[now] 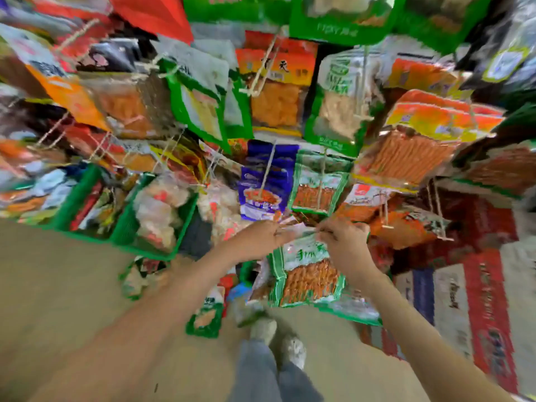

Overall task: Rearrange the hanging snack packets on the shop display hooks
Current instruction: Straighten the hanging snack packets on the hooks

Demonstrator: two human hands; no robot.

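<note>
Holding green packet [309,274] by its top edge, left hand [259,237] and right hand [346,242] both pinching. Next, probably: line its hole onto far hook [322,181].

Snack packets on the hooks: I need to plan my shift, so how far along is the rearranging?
Done: rows above already hang full, e.g. the purple packet. In hand: left hand and right hand pinch the top of a green stick-snack packet, apparently not yet hooked. Left: a floor packet and filled green crates seemingly await hanging.
</note>
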